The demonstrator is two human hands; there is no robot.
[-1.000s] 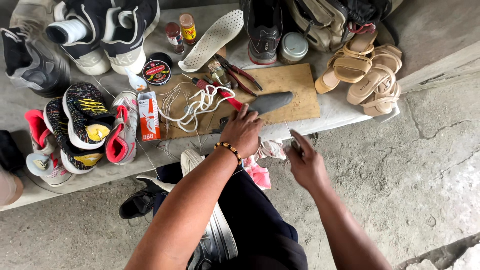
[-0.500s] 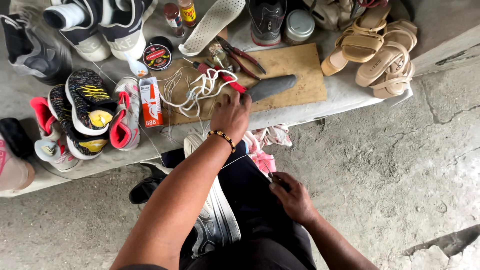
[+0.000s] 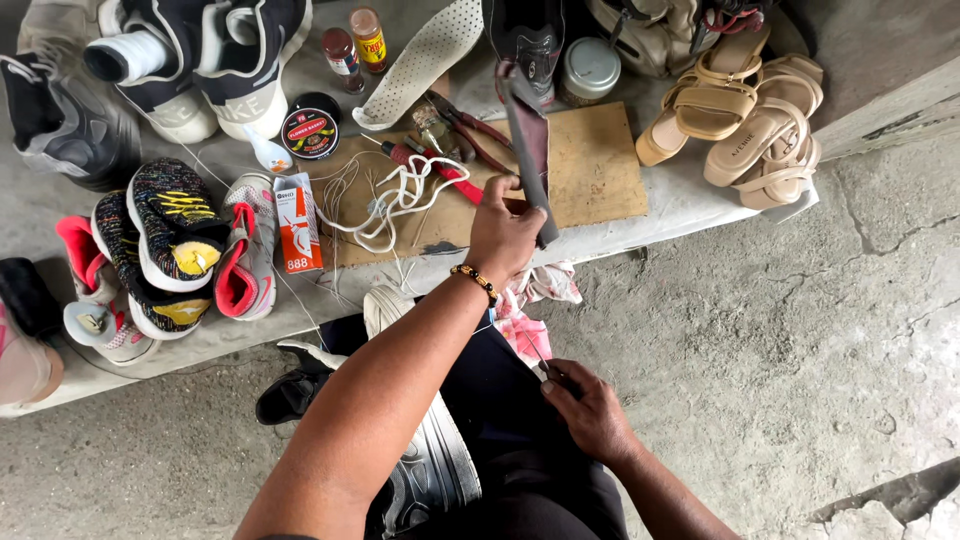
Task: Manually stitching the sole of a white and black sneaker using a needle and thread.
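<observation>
Looking down from my head: my left hand [image 3: 503, 232] is clamping the dark blade-like tool [image 3: 528, 150], lifting it over the wooden board [image 3: 600, 170]; my right hand [image 3: 590, 408] is pinching a thin awl [image 3: 541, 362] below the board, over my lap; the tool could be slipping onto the cords [image 3: 385, 195] left of the board; open floor is lying right of the board.

sandals [image 3: 745, 120]: 4 | small bottles [image 3: 356, 45]: 2 | pliers [image 3: 470, 125]: 1 | round tin [image 3: 310, 127]: 1
</observation>
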